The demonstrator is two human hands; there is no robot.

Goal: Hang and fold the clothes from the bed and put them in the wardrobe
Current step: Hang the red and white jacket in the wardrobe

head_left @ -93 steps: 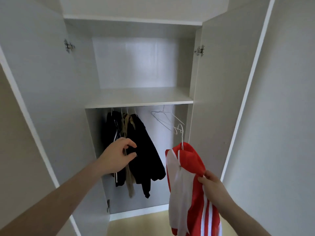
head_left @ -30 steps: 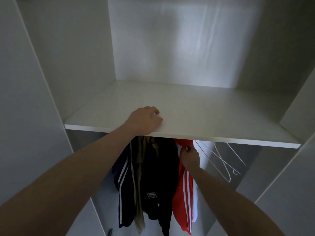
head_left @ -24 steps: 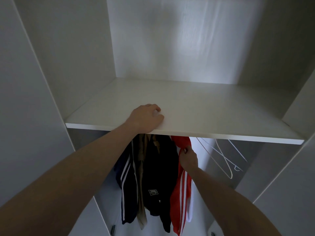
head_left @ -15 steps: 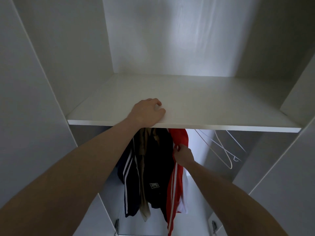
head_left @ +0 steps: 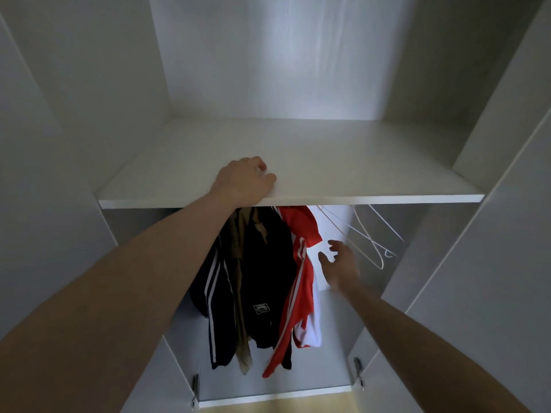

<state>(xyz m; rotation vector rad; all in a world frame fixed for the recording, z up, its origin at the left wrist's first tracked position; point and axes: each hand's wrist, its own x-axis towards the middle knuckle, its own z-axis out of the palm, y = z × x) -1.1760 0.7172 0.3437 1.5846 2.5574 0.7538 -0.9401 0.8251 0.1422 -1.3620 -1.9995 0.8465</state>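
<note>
Pale wooden floor point(head_left: 277, 408), dim grey light

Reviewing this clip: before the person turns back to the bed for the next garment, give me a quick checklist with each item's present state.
1. Red and white jacket hangs under the shelf beside the dark garments: ok.
2. Its hanger hook seated on the rail: cannot tell, the shelf hides it.
3. Right hand is off the jacket, fingers spread: ok.
4. Left hand rests on the shelf edge, holding nothing: ok.
5. Spare white wire hangers remain at the right: ok.
</note>
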